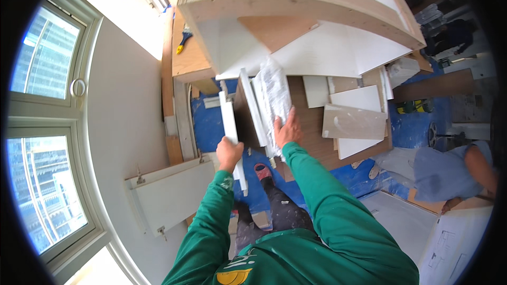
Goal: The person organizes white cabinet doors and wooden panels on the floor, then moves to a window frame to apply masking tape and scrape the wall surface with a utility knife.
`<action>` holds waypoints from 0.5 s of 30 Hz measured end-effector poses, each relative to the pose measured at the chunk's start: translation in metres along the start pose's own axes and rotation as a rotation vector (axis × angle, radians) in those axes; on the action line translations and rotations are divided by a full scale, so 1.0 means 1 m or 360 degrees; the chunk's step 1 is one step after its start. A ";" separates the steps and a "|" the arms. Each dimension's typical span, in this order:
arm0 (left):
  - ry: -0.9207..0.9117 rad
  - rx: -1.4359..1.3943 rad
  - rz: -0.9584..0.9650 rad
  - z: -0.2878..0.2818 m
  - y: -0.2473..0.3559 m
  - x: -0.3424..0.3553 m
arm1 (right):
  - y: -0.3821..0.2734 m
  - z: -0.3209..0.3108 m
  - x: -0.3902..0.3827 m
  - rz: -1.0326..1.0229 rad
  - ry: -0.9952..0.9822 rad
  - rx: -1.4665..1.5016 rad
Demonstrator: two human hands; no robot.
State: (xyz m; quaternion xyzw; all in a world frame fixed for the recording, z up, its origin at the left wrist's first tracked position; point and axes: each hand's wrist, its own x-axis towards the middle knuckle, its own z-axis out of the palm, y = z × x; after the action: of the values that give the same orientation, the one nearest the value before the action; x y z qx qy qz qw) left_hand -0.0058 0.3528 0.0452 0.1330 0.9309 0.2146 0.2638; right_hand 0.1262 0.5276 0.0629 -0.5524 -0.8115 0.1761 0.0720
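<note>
Green sleeves (pixel 338 200) nearest the camera, both arms reaching toward the plastic-wrapped bundle (pixel 273 92); places below are relative to that bundle. White strip (pixel 227 119) is just left of it, long and narrow, apart from it. Left hand (pixel 229 153) has fingers curled round the strip's lower half, holding it. Right hand (pixel 289 129) is on the bundle's near right edge, thumb and fingers spread; can't tell if it's pinching or only resting.

Step in hand looks like handling the strip while steadying the bundle. Next move calls for a firm left grip and the strip kept clear of the pale bars (pixel 254 108) along the bundle's left side, with the right hand stopping the bundle sliding.

Further out: brown board (pixel 311 126) right of the bundle, loose panels (pixel 355 122) on it. Wooden cabinet frame (pixel 301 8) beyond. Paintbrush (pixel 184 40) far left and beyond. Hinged white panel (pixel 171 192) near left. Another person (pixel 443 171) well off right.
</note>
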 end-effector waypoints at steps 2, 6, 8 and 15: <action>0.0018 -0.0021 0.0041 -0.002 -0.002 0.001 | 0.003 -0.006 0.005 0.0060 -0.0139 0.0110; 0.0062 -0.0036 0.0099 -0.008 -0.008 0.006 | -0.004 -0.026 0.022 -0.0226 0.0217 0.0157; 0.0081 -0.0061 0.0102 -0.012 -0.009 0.007 | -0.042 -0.077 0.058 -0.0715 0.0566 0.0298; 0.0060 -0.0052 0.0092 -0.012 -0.002 0.001 | -0.203 -0.263 0.245 -0.1318 0.1493 -0.0055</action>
State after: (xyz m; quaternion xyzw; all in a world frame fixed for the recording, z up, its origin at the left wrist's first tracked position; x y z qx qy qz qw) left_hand -0.0138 0.3474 0.0531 0.1516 0.9278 0.2397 0.2421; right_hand -0.0618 0.7410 0.3617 -0.2116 -0.8431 -0.1408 0.4739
